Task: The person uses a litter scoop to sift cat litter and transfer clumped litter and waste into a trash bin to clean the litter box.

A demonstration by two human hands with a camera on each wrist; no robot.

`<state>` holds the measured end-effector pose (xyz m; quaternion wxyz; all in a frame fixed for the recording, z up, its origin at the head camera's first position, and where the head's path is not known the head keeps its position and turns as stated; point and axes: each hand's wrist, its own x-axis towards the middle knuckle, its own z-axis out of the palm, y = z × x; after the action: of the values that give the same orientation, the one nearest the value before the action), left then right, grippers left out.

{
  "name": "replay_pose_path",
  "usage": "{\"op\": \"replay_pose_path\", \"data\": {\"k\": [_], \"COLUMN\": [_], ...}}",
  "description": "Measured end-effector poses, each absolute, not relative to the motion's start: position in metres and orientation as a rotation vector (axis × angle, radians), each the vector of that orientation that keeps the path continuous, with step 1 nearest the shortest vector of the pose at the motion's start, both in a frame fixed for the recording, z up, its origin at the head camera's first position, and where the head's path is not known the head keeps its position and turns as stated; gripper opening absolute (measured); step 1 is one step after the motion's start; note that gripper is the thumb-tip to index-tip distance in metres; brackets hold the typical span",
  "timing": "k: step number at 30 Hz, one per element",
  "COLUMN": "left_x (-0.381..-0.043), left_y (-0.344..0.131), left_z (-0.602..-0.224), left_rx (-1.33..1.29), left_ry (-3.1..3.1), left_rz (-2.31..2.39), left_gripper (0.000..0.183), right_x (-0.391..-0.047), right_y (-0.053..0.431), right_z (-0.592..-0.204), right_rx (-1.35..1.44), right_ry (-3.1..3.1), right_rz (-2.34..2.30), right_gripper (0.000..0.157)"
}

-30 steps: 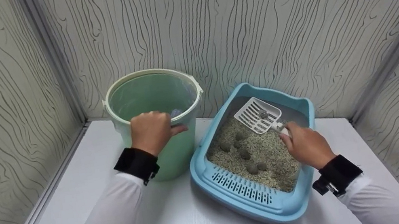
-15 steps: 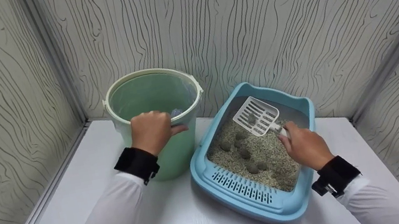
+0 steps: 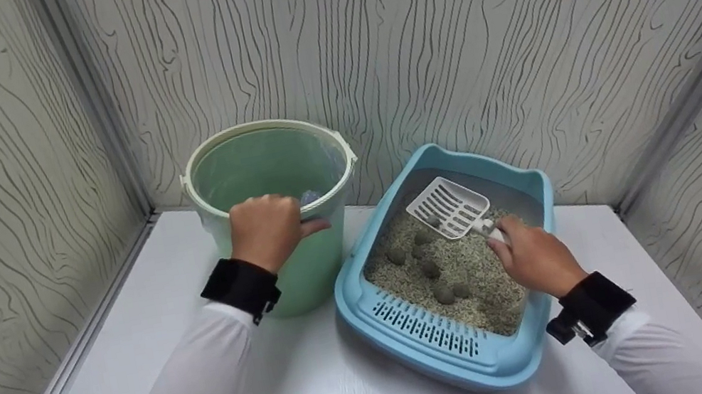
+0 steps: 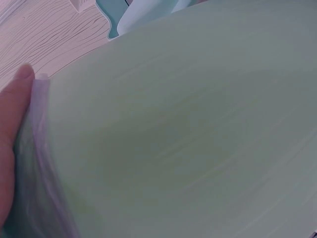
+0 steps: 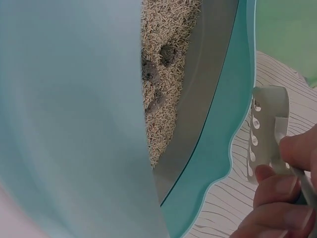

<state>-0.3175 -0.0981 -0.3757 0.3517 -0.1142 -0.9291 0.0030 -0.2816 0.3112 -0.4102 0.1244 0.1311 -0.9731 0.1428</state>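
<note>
In the head view my left hand (image 3: 265,234) grips the near rim of a tall green bucket (image 3: 306,270), thumb lying along the outside. The left wrist view shows that thumb (image 4: 15,109) beside a strip of clear plastic on the bucket's edge. My right hand (image 3: 538,256) holds a slotted white litter scoop (image 3: 461,208) by its handle, over the far part of a blue litter box (image 3: 345,292). A small grey clump (image 3: 433,220) sits at the scoop's left side. Several round dark clumps (image 3: 431,269) lie on the granular litter (image 3: 476,269) below.
The bucket stands just left of the litter box on a white table (image 3: 313,391). Wood-patterned panels (image 3: 409,35) rise behind and on both sides. Inside the bucket, some bluish crumpled plastic (image 3: 310,197) shows near the rim.
The scoop has shifted slightly left over the litter, and the clump has moved from its right side towards its left edge. My left hand and the bucket have stayed in place.
</note>
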Motion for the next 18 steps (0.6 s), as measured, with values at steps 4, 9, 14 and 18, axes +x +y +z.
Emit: {"op": "replay_pose_path", "data": {"k": [4, 9, 14, 18], "left_x": [-0.318, -0.318, -0.319, -0.319], "left_y": [-0.098, -0.098, -0.098, -0.098], "left_z": [-0.376, -0.376, -0.376, -0.376], "left_rx": [-0.296, -0.295, -0.291, -0.292], "left_ry": [-2.406, -2.393, -2.379, -2.379], "left_rz": [0.017, 0.03, 0.029, 0.021], "left_gripper": [0.081, 0.081, 0.082, 0.082], "right_x": [-0.281, -0.282, -0.283, -0.285], "right_y": [0.313, 0.314, 0.314, 0.312], "right_z": [-0.407, -0.4, -0.39, -0.379], "right_rx": [0.398, 0.4, 0.39, 0.408], "right_ry": [-2.884, -2.954, -2.978, -2.964], "right_rz": [0.42, 0.437, 0.443, 0.448], "right_gripper": [0.032, 0.038, 0.041, 0.036]}}
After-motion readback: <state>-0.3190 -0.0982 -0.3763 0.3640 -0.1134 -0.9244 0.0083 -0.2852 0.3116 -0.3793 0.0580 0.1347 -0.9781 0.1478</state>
